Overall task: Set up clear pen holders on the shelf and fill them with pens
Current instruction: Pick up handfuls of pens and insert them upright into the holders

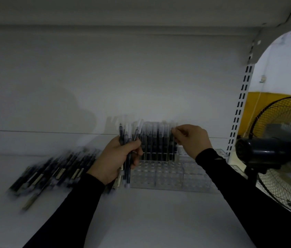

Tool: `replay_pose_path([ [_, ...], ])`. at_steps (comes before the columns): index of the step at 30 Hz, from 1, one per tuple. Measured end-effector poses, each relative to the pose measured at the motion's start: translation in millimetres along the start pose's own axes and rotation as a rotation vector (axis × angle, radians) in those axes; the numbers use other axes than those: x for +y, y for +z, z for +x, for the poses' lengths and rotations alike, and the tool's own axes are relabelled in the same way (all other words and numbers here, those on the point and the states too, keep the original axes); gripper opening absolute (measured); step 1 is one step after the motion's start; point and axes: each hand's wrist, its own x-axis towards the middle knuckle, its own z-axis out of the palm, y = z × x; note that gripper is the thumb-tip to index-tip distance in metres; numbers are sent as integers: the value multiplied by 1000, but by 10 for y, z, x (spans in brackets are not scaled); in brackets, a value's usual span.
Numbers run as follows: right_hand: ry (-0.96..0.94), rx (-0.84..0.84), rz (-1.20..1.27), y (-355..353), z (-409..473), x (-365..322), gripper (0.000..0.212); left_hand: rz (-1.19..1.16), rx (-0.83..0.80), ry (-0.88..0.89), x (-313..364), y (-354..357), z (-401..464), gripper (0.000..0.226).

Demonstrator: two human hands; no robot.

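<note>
A clear pen holder (166,174) with rows of holes stands on the white shelf (150,217), right of centre. Its back row holds several dark pens (156,140) standing upright. My left hand (118,158) grips a bundle of dark pens (126,140) with pale caps, upright, just left of the holder. My right hand (193,140) is above the holder's back right corner, its fingertips pinched on the top of one pen (174,133) at the row's right end. A blurred pile of loose pens (55,169) lies on the shelf to the left.
A black standing fan (273,153) with a wire cage is close on the right, beside the shelf's slotted upright (239,108). Another shelf board (123,9) runs overhead. More clear holder sections (220,154) lie behind my right wrist.
</note>
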Motion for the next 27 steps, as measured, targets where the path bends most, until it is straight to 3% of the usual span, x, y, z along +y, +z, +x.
replay_pose_path([
  [7,26,-13,31,15,-27,38,31,-2,-4,9,20,17,-16,19],
  [12,36,-82,-87,20,-44,72,28,-9,-33,16,11,5,-18,20],
  [18,-33,146,6,-23,-96,-126,21,28,-81,43,-3,-2,-3,21],
  [27,-28,-254,470,118,-227,-617,17,60,-150,41,-14,-2,-11,19],
])
